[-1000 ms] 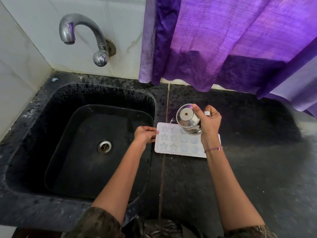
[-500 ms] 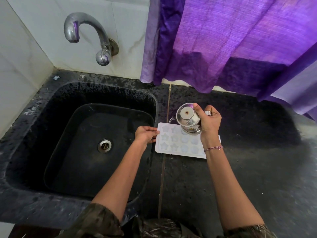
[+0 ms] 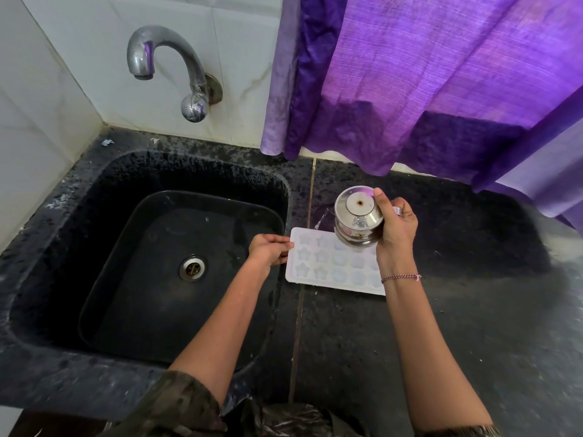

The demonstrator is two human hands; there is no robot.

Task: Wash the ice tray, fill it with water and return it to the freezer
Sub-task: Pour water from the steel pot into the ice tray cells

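Note:
A white ice tray [image 3: 328, 266] with star and round moulds lies flat on the black counter [image 3: 457, 326], just right of the sink. My left hand [image 3: 269, 249] pinches its left edge. My right hand [image 3: 394, 225] grips a small steel pot [image 3: 358, 216], tipped on its side above the tray's far edge, its base facing me. A thin stream of water [image 3: 320, 220] runs from the pot's mouth toward the tray's far left corner. My right wrist hides the tray's right end.
A black sink [image 3: 157, 263] with a metal drain [image 3: 191, 268] lies to the left, under a steel wall tap [image 3: 170, 67] that is not running. A purple curtain [image 3: 426, 83] hangs over the counter's back edge.
Both hands, the pot and the tray have kept their places while the water keeps pouring. Only the camera has shifted slightly.

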